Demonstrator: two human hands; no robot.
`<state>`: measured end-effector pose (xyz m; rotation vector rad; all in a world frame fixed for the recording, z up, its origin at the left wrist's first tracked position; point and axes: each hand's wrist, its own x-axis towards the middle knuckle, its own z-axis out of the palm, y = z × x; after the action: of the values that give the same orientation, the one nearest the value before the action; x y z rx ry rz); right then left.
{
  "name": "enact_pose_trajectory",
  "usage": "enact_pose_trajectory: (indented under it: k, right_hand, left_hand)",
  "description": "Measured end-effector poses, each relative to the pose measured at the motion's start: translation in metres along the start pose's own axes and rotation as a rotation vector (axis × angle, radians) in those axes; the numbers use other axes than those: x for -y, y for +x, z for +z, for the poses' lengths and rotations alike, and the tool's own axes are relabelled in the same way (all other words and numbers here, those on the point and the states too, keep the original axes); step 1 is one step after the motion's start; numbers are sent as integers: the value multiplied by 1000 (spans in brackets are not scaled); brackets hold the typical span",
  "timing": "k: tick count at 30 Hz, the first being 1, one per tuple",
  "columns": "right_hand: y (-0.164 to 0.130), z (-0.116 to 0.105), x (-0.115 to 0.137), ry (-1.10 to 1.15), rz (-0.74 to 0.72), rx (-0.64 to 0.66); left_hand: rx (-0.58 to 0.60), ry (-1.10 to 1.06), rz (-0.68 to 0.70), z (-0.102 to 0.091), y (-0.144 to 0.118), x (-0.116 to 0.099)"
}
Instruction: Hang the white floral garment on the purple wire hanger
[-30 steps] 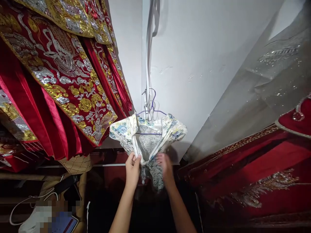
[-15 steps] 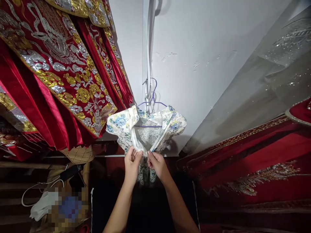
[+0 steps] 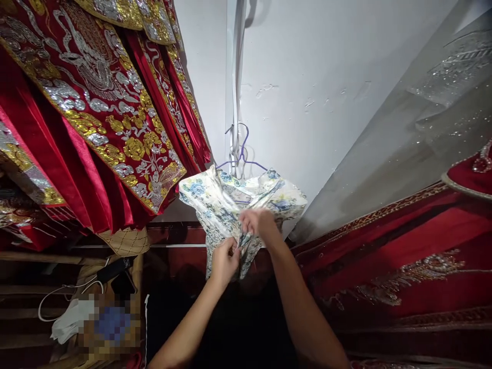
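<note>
A purple wire hanger (image 3: 241, 163) carries the small floral garment (image 3: 215, 205); its hook catches on a white strap (image 3: 233, 77) running down the white wall (image 3: 315, 77). The garment drapes over both hanger arms, shoulders spread to left and right, lower part bunched beneath the hanger's middle.

Lower left, a cluttered wooden surface (image 3: 23, 256), dim. Lying on it: a white cable (image 3: 57, 297) looping near the front, a white crumpled item (image 3: 71, 320) beside a blurred patch, and a dark flat object (image 3: 115, 269) near its right edge. A tan quilted piece (image 3: 125, 241) sits at the back right corner; whether it rests on the surface cannot be told.
</note>
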<state>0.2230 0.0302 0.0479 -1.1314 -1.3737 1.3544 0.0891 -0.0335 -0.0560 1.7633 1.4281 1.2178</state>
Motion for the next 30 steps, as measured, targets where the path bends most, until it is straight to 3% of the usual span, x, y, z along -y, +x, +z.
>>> enact_pose_trajectory:
  k: [5, 8, 11, 13, 16, 18, 21, 23, 25, 28, 30]
  right_hand:
    - [31, 4, 69, 200, -144, -144]
    - [28, 13, 81, 256, -201, -172]
    - [21, 15, 76, 253, -231, -158]
    - [18, 15, 71, 224, -240, -130]
    - [15, 14, 70, 153, -232, -97]
    - [15, 15, 73, 111, -249, -93]
    - [17, 15, 71, 51, -308, -96]
    - [22, 14, 59, 13, -336, -120]
    - [26, 13, 39, -42, -320, -152]
    - [27, 12, 5, -143, -272, -146]
    - [21, 12, -11, -166, -262, -118]
  left_hand:
    - [212, 259, 21, -9, 23, -2]
    - [335, 313, 3, -19, 40, 1]
    - [373, 294, 25, -35, 56, -10]
    - [256, 198, 101, -52, 69, -31]
    - [-88, -22, 324, -80, 94, -73]
    - [-117, -17, 465, -95, 113, -96]
    - [-33, 85, 581, -104, 131, -114]
    - [-37, 117, 613, -104, 133, -118]
    - [-121, 95, 614, -107, 132, -118]
    - [-404, -69, 523, -123, 134, -105]
    - [-627, -303, 404, -140, 142, -83]
